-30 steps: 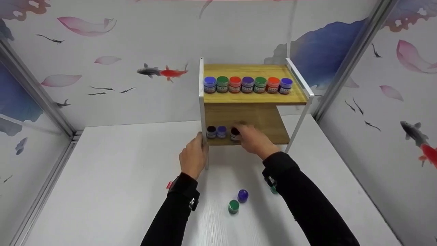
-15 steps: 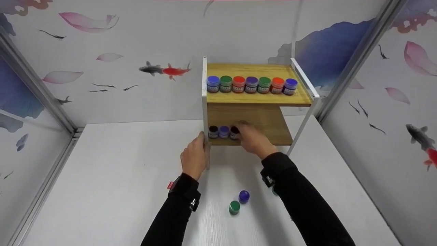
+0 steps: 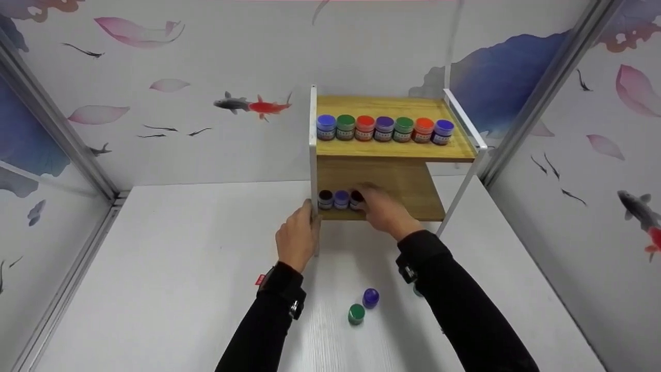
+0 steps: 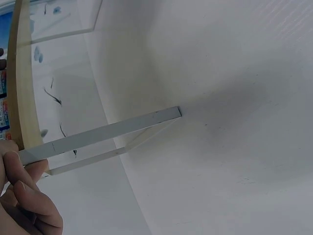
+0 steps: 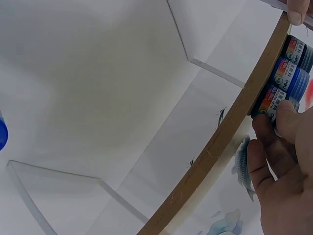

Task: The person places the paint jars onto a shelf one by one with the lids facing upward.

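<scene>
Open white tabletop (image 3: 170, 268) lay left of the rack. My left hand (image 3: 297, 240) gripped the rack's front-left white post (image 3: 313, 170). On the lower shelf (image 3: 408, 213), three jars stood at the left end; label print unreadable. My right hand (image 3: 384, 209) held the third dark-lidded jar (image 3: 356, 199), fingers curled round it.

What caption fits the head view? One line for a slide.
Left hand grips the shelf leg; right hand holds a jar on the lower shelf.
</scene>
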Demonstrator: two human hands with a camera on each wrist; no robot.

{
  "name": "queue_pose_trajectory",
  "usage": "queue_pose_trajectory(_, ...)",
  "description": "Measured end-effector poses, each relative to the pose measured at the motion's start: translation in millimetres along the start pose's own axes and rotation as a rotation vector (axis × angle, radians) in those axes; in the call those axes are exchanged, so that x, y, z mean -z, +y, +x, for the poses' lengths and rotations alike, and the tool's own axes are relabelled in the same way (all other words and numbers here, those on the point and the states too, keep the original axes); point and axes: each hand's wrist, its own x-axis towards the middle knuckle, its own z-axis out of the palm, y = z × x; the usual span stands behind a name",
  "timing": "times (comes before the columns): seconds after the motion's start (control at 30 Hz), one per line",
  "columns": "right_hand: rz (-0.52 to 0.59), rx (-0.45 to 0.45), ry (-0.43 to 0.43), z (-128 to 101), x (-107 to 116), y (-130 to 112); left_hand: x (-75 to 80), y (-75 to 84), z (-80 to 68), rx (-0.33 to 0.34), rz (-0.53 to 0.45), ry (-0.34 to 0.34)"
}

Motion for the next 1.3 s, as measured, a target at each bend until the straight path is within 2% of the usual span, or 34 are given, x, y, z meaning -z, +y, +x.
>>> queue_pose_trajectory(0.3,-0.010,-0.006,-0.024,-6.4,3.6,3.1,-2.5,2.9,-2.0,-0.014,-0.013,0.008)
queue_pose_trajectory(0.87,0.004,0.017,0.047,-18.8,16.0,8.4,-0.7,-1.3,0.0,0.011,-0.012,-0.019)
queue_pose_trajectory(1.1,0.020,0.095,0.111,-33.4,16.2,13.0,-0.8,-1.6,-0.6,-0.016,-0.005,0.002)
queue_pose_trajectory(1.3,0.038,0.165,0.132,-43.6,11.6,13.8,-0.5,-0.9,-0.4,0.001,0.000,-0.008)
